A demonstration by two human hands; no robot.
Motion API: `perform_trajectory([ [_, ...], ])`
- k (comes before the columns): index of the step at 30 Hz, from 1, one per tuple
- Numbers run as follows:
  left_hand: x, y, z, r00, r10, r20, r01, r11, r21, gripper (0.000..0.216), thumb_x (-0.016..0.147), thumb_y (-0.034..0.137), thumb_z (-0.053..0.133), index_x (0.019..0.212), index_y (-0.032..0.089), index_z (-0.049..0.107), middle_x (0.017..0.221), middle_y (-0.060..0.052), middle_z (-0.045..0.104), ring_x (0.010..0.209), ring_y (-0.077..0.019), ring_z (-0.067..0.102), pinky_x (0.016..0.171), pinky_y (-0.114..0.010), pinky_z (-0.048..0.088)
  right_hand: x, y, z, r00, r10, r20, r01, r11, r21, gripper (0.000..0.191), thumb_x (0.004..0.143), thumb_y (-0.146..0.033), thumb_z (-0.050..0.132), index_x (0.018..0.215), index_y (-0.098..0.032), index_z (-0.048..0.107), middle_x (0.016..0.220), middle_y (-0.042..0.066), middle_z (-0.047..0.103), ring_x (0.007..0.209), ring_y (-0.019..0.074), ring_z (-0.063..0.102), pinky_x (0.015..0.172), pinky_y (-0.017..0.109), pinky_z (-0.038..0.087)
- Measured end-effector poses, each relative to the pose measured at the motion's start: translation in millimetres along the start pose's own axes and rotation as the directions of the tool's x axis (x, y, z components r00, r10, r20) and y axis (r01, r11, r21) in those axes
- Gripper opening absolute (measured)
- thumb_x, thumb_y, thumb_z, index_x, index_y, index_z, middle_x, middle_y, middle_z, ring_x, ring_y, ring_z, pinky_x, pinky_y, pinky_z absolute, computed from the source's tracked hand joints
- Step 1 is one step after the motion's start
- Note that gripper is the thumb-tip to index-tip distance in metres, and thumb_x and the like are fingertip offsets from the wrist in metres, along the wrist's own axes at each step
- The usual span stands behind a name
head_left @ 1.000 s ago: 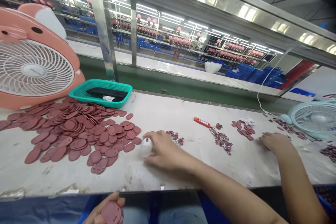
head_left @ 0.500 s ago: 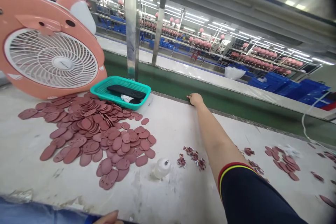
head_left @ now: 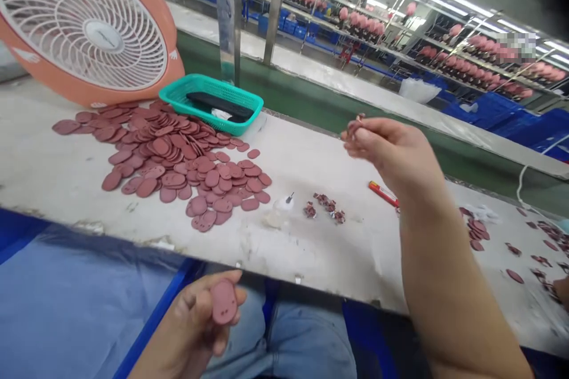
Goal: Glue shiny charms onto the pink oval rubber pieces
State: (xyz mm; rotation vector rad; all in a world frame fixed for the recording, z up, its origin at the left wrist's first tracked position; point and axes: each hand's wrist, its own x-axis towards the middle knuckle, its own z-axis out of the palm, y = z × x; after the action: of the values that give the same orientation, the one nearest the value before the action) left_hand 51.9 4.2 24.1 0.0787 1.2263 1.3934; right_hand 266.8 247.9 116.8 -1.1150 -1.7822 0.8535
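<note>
The person's left hand (head_left: 189, 323) grips a reddish oval disc (head_left: 224, 302) above the lap, at the near side of the desk (head_left: 320, 260). The right hand (head_left: 400, 148), raised over the desk, pinches a small dark-red piece (head_left: 354, 126). More discs (head_left: 169, 148) lie heaped beside the green basket (head_left: 255, 115).

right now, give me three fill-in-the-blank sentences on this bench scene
The left hand holds a flat brownish-red piece whose outline is ____.
In the picture, the orange plastic fan stands to the ____ of the turquoise perforated plastic basket.
Judged by height in the picture, the right hand is ____ than the left.
Missing words: oval; left; higher.
</note>
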Motion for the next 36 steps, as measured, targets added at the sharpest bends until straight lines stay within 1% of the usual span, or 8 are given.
perform_trajectory([
  [2,-8,0,6,0.999,-0.035,0.018,0.035,0.999,-0.001,0.051,0.046,0.063,0.092,0.076,0.022,0.083,0.064,-0.003,0.073,0.047,-0.0058,0.051,0.043,-0.013,0.043,-62,-21,18,0.984,-0.097,0.148,0.073,0.985,0.158,0.004,0.089,-0.023,0.073,0.09,-0.023,0.077,0.088,0.0,0.076,0.079,0.0131,0.072,0.07,0.025,0.059],
  [5,-16,-1,7,0.995,-0.061,0.074,0.06,0.998,0.005,0.05,0.048,0.062,0.092,0.075,0.021,0.084,0.065,-0.004,0.073,0.048,-0.0061,0.049,0.044,-0.013,0.043,-138,-37,51,0.94,-0.094,0.328,-0.003,0.959,0.283,0.016,0.088,-0.017,0.075,0.099,-0.029,0.078,0.087,0.0,0.077,0.079,0.0141,0.073,0.069,0.026,0.06],
  [9,-16,-7,-1,0.979,-0.069,0.193,0.063,0.997,0.039,0.046,0.058,0.06,0.089,0.076,0.019,0.083,0.059,-0.001,0.066,0.047,-0.0059,0.044,0.044,-0.013,0.042,-180,-38,80,0.934,-0.063,0.352,-0.038,0.961,0.274,0.015,0.083,-0.018,0.08,0.097,-0.024,0.079,0.078,0.001,0.076,0.068,0.0127,0.07,0.062,0.022,0.057],
  [13,-15,-11,-10,0.948,-0.091,0.305,0.074,0.995,0.067,0.045,0.062,0.061,0.087,0.08,0.019,0.084,0.055,0.0,0.063,0.044,-0.0051,0.041,0.044,-0.014,0.044,-181,-36,83,0.927,-0.091,0.363,-0.005,0.966,0.257,0.014,0.086,-0.016,0.077,0.097,-0.024,0.079,0.077,0.001,0.077,0.068,0.0118,0.07,0.064,0.02,0.055],
  [20,-15,-12,-13,0.926,-0.12,0.357,0.092,0.991,0.094,0.046,0.066,0.06,0.085,0.083,0.017,0.085,0.055,0.0,0.057,0.051,-0.0081,0.046,0.042,-0.013,0.044,-177,-36,78,0.882,-0.121,0.456,0.028,0.978,0.205,0.012,0.087,-0.017,0.077,0.099,-0.02,0.078,0.081,0.002,0.077,0.071,0.0126,0.071,0.067,0.022,0.056],
  [29,-13,-11,-11,0.93,-0.156,0.332,0.131,0.987,0.098,0.044,0.068,0.058,0.084,0.079,0.016,0.084,0.058,0.0,0.057,0.053,-0.0076,0.048,0.044,-0.011,0.046,-167,-44,72,0.83,-0.168,0.532,0.111,0.984,0.138,0.008,0.09,-0.016,0.073,0.097,-0.019,0.075,0.079,0.0,0.075,0.069,0.01,0.068,0.067,0.02,0.054],
  [34,-9,-13,-14,0.913,-0.181,0.366,0.169,0.983,0.066,0.041,0.07,0.056,0.084,0.08,0.017,0.083,0.058,0.0,0.059,0.05,-0.0061,0.047,0.043,-0.011,0.046,-163,-45,75,0.824,-0.131,0.551,0.058,0.987,0.148,0.009,0.088,-0.013,0.074,0.095,-0.018,0.076,0.076,0.0,0.074,0.066,0.0089,0.066,0.064,0.018,0.051],
  [36,-9,-12,-15,0.915,-0.186,0.358,0.178,0.982,0.056,0.041,0.069,0.056,0.085,0.073,0.015,0.081,0.06,-0.001,0.061,0.051,-0.0064,0.049,0.043,-0.011,0.046,-162,-44,76,0.819,-0.098,0.566,0.013,0.988,0.153,0.008,0.087,-0.012,0.075,0.093,-0.018,0.077,0.075,-0.001,0.073,0.065,0.008,0.064,0.063,0.017,0.05],
])
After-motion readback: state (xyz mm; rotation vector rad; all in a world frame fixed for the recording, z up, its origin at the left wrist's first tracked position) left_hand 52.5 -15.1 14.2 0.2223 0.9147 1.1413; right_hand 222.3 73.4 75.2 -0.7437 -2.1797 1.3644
